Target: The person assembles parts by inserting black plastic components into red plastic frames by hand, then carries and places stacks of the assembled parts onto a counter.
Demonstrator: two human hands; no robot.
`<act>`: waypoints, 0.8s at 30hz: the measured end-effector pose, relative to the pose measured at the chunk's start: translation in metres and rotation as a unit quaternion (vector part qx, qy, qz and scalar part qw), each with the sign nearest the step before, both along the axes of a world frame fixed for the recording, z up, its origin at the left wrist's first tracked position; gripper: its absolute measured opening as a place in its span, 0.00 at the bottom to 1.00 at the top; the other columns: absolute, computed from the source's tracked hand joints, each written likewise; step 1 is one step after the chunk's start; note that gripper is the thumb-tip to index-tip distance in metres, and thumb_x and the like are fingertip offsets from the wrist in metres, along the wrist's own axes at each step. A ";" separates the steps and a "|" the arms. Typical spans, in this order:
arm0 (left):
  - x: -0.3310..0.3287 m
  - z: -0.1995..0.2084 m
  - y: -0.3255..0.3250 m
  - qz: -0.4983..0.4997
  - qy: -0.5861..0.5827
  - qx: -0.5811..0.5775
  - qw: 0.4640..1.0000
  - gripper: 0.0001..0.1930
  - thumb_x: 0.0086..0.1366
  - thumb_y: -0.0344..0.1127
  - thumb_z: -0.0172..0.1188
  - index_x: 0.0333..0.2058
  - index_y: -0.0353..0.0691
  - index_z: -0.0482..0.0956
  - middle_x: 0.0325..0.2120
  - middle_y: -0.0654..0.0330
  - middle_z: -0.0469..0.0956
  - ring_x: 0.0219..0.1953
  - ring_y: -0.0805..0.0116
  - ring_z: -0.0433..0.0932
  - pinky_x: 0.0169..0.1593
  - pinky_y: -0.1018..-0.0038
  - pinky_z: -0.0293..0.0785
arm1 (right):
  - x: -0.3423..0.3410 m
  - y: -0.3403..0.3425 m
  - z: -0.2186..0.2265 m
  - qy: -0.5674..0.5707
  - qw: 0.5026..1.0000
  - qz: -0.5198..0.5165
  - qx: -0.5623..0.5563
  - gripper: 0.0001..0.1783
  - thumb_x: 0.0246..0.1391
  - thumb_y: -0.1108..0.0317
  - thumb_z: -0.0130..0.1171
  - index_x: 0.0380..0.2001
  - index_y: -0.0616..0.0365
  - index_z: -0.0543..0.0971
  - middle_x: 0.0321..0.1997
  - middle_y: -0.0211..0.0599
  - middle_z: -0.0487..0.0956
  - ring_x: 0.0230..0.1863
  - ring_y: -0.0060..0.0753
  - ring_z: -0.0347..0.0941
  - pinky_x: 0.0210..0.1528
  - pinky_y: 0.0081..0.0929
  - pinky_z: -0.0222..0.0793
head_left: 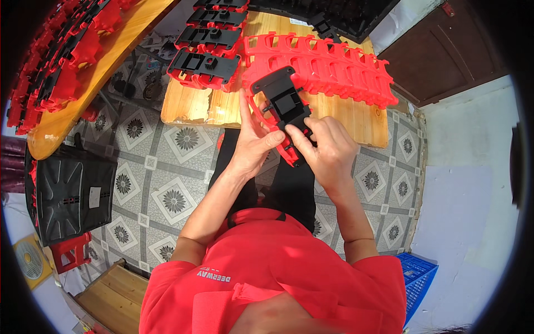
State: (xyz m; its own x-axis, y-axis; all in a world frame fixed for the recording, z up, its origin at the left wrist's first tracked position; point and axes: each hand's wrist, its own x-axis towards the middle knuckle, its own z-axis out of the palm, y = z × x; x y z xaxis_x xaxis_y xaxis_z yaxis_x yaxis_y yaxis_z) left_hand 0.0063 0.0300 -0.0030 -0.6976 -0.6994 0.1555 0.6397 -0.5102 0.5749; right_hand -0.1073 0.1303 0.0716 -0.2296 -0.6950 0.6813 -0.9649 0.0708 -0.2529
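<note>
A red plastic frame [260, 114] with a black plastic plate [283, 96] set on it is held tilted in front of me, above the near edge of the table. My left hand [255, 146] grips the red frame from its left side, thumb toward the near end. With thumb and curled fingers, my right hand [329, 146] presses on the near right part of the black plate. The fingers of the right hand partly cover that end, so its detail is hidden.
The wooden table [350, 119] bears a row of red frames [322, 64] and a column of black-topped red units [214, 39]. Behind lies a black tray [356, 14]. More units [61, 67] line a wooden surface at left, over a black crate [72, 192]. A blue basket [414, 278] stands lower right.
</note>
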 end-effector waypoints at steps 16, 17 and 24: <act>0.076 -0.005 0.043 0.207 -0.152 -0.124 0.959 0.53 0.62 0.32 0.57 0.69 0.43 0.20 0.67 0.49 0.50 0.67 0.58 0.56 0.67 0.63 0.56 | 0.047 0.008 -0.032 -0.531 0.782 0.298 0.133 0.36 0.59 0.62 0.63 0.65 0.67 0.63 0.59 0.43 0.74 0.58 0.26 0.68 0.59 0.26 0.64; 0.080 -0.005 0.040 0.239 -0.165 -0.106 0.951 0.53 0.61 0.33 0.57 0.70 0.42 0.22 0.67 0.50 0.50 0.67 0.58 0.56 0.67 0.63 0.55 | 0.047 0.001 -0.039 -0.508 0.791 0.306 0.147 0.36 0.59 0.63 0.64 0.65 0.66 0.63 0.59 0.45 0.74 0.58 0.29 0.70 0.59 0.27 0.64; 0.103 0.008 -0.014 0.310 -0.207 0.030 0.928 0.42 0.67 0.40 0.54 0.71 0.49 0.36 0.64 0.54 0.57 0.63 0.61 0.61 0.64 0.63 0.60 | 0.019 -0.109 -0.024 -0.438 0.849 0.279 0.096 0.30 0.62 0.51 0.56 0.57 0.65 0.72 0.55 0.49 0.77 0.56 0.46 0.74 0.59 0.36 0.67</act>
State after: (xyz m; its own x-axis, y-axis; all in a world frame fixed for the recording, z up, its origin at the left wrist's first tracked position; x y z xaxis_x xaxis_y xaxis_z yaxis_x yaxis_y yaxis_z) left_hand 0.1092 0.0160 0.0053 -0.1505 -0.9846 -0.0887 0.5516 -0.1581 0.8190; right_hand -0.0886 0.0218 0.0478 -0.1883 -0.9409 0.2814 -0.3101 -0.2149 -0.9261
